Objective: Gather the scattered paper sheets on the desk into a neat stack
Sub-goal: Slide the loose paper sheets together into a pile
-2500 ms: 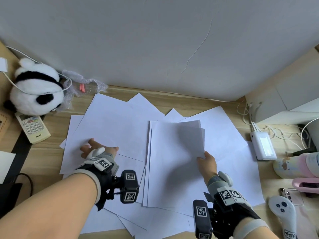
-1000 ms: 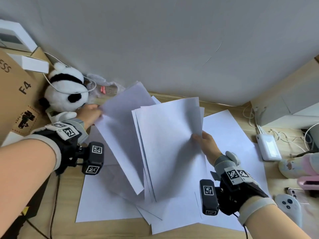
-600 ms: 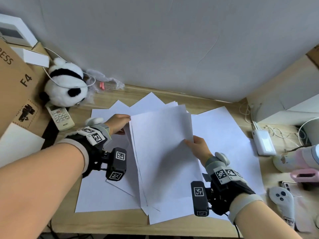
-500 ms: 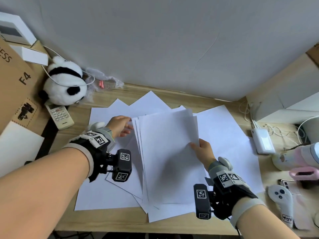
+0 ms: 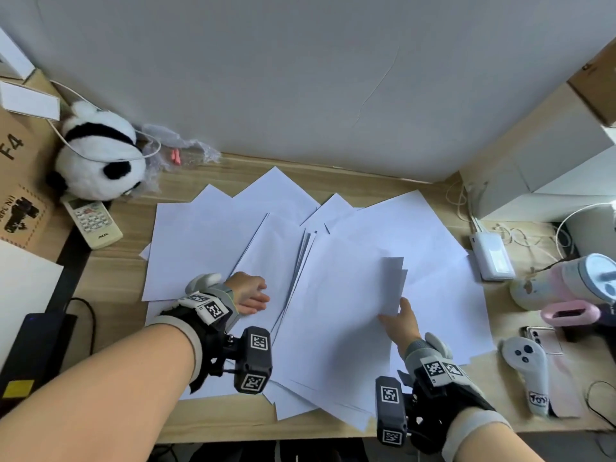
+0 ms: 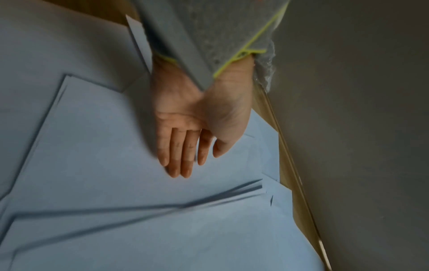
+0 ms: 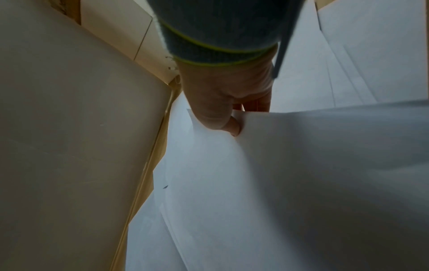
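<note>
Wooden surface [image 5: 116,271] under a plain grey wall, covered in loose white paper sheets [image 5: 213,235]. Nearest, the right hand [image 5: 400,323] pinches the edge of a lifted bunch of sheets [image 5: 346,295], thumb on top. Left hand [image 5: 250,293] lies flat, fingers straight, on the spread. Further back: remote [image 5: 93,223], plush panda [image 5: 96,155].
</note>
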Tool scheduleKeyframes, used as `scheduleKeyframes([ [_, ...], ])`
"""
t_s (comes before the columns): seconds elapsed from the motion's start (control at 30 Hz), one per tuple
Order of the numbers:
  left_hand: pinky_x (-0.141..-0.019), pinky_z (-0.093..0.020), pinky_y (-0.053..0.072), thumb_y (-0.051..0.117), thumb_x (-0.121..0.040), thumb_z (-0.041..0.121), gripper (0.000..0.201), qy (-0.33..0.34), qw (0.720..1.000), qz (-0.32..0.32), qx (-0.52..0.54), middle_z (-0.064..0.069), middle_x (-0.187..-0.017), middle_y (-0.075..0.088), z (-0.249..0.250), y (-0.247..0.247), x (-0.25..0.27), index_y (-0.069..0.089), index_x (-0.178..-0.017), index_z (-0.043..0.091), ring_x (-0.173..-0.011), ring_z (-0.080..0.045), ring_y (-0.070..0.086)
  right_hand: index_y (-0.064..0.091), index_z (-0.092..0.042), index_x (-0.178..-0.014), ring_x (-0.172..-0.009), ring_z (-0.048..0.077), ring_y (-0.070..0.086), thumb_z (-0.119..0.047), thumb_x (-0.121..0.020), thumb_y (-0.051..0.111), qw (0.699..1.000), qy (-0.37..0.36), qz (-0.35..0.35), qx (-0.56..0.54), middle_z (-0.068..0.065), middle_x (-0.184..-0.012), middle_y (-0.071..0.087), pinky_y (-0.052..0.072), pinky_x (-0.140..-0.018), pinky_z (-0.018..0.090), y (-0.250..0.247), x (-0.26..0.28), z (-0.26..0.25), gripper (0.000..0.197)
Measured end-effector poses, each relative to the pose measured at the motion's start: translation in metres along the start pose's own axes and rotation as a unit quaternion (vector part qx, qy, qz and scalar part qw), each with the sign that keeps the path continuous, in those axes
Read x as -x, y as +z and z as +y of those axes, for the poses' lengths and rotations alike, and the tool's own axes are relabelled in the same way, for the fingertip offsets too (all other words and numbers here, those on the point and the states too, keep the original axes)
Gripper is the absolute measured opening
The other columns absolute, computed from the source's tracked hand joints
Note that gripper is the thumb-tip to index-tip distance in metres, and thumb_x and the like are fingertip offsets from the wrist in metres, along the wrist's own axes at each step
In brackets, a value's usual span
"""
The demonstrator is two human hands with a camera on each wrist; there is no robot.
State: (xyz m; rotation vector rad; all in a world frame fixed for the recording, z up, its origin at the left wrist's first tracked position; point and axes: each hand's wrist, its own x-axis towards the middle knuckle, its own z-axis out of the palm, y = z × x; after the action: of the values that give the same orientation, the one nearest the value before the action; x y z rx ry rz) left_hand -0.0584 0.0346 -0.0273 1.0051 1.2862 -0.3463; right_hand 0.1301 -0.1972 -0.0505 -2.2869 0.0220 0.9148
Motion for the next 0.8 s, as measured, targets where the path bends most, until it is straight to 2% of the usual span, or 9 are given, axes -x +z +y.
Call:
scheduleKeyframes([
  [0.1, -0.077, -0.032, 0.049, 0.046, -0.094, 0.018, 0.017, -0.008, 1.000, -0.021, -0.015, -0.012, -0.088, 0.064, -0.002, 0.020, 0.000, 0.051, -0.103, 0.005, -0.084, -0.027, 0.061, 0.049, -0.013, -0.114, -0.087, 0.031, 0.059, 0.002, -0.078, 0.051, 1.000, 0.006, -0.003, -0.017, 0.012, -0.095, 0.061, 0.050, -0.080, 0.040, 0.008, 0.002, 0.004, 0.039],
  [0.2, -0.074, -0.026, 0.043, 0.047, -0.092, 0.012, 0.015, 0.048, 0.996, 0.051, -0.052, -0.007, -0.087, 0.059, 0.004, 0.027, -0.010, 0.060, -0.085, 0.009, -0.073, -0.022, 0.055, 0.050, -0.010, -0.116, -0.083, 0.029, 0.057, 0.004, -0.079, 0.049, 0.999, 0.007, -0.015, -0.035, 0.006, -0.084, 0.059, 0.048, -0.074, 0.035, 0.009, 0.002, 0.005, 0.039],
  [0.3, -0.087, -0.020, 0.038, 0.041, -0.094, 0.012, 0.030, 0.103, 0.964, 0.199, -0.144, -0.006, -0.113, 0.049, 0.011, 0.009, -0.022, 0.061, -0.116, 0.011, -0.098, -0.021, 0.052, 0.046, -0.011, -0.121, -0.071, 0.025, 0.054, 0.007, -0.082, 0.048, 0.997, 0.001, -0.031, -0.076, 0.005, -0.080, 0.056, 0.045, -0.060, 0.029, 0.008, 0.000, 0.001, 0.043],
  [0.37, -0.102, -0.030, 0.040, 0.043, -0.089, 0.021, 0.039, 0.082, 0.942, 0.263, -0.189, -0.008, -0.133, 0.045, 0.011, -0.008, -0.022, 0.051, -0.127, 0.020, -0.117, -0.029, 0.052, 0.039, -0.016, -0.126, -0.077, 0.027, 0.056, 0.005, -0.083, 0.050, 0.993, -0.003, -0.045, -0.113, 0.009, -0.085, 0.058, 0.049, -0.068, 0.035, 0.010, 0.001, -0.003, 0.049],
  [0.47, -0.110, -0.040, 0.037, 0.047, -0.086, 0.025, 0.053, 0.039, 0.950, 0.241, -0.194, -0.016, -0.141, 0.046, 0.010, -0.020, -0.034, 0.044, -0.136, 0.008, -0.127, -0.035, 0.048, 0.035, -0.020, -0.125, -0.089, 0.031, 0.057, 0.002, -0.085, 0.052, 0.987, 0.006, -0.086, -0.135, 0.011, -0.092, 0.058, 0.049, -0.083, 0.044, 0.020, 0.005, -0.009, 0.048],
  [0.57, -0.105, -0.044, 0.040, 0.054, -0.085, 0.025, 0.058, 0.036, 0.963, 0.217, -0.154, -0.028, -0.135, 0.051, 0.012, -0.020, -0.038, 0.046, -0.132, -0.008, -0.124, -0.039, 0.052, 0.044, -0.012, -0.120, -0.087, 0.029, 0.056, 0.000, -0.085, 0.051, 0.991, -0.008, -0.097, -0.091, 0.011, -0.094, 0.058, 0.049, -0.078, 0.042, 0.035, 0.010, -0.016, 0.037],
  [0.63, -0.104, -0.044, 0.041, 0.058, -0.085, 0.029, 0.063, 0.030, 0.972, 0.192, -0.133, -0.024, -0.135, 0.053, 0.010, -0.017, -0.034, 0.045, -0.133, -0.009, -0.125, -0.039, 0.052, 0.052, -0.009, -0.107, -0.087, 0.028, 0.055, -0.001, -0.085, 0.048, 0.992, -0.023, -0.112, -0.061, 0.009, -0.093, 0.059, 0.049, -0.077, 0.041, 0.044, 0.013, -0.024, 0.023],
  [0.73, -0.109, -0.040, 0.040, 0.073, -0.075, 0.035, 0.080, 0.027, 0.983, 0.131, -0.127, -0.015, -0.139, 0.051, -0.001, -0.021, -0.038, 0.041, -0.139, -0.001, -0.128, -0.033, 0.050, 0.056, -0.012, -0.100, -0.090, 0.028, 0.056, -0.002, -0.085, 0.046, 0.986, -0.018, -0.150, -0.068, 0.012, -0.100, 0.061, 0.050, -0.089, 0.047, 0.055, 0.014, -0.031, 0.021],
  [0.8, -0.107, -0.041, 0.043, 0.082, -0.059, 0.029, 0.095, 0.024, 0.988, 0.106, -0.113, -0.013, -0.139, 0.053, -0.007, -0.025, -0.038, 0.040, -0.140, 0.002, -0.125, -0.031, 0.055, 0.058, -0.012, -0.101, -0.088, 0.027, 0.054, -0.004, -0.086, 0.048, 0.983, -0.002, -0.156, -0.094, 0.013, -0.099, 0.060, 0.048, -0.080, 0.041, 0.057, 0.013, -0.034, 0.020],
])
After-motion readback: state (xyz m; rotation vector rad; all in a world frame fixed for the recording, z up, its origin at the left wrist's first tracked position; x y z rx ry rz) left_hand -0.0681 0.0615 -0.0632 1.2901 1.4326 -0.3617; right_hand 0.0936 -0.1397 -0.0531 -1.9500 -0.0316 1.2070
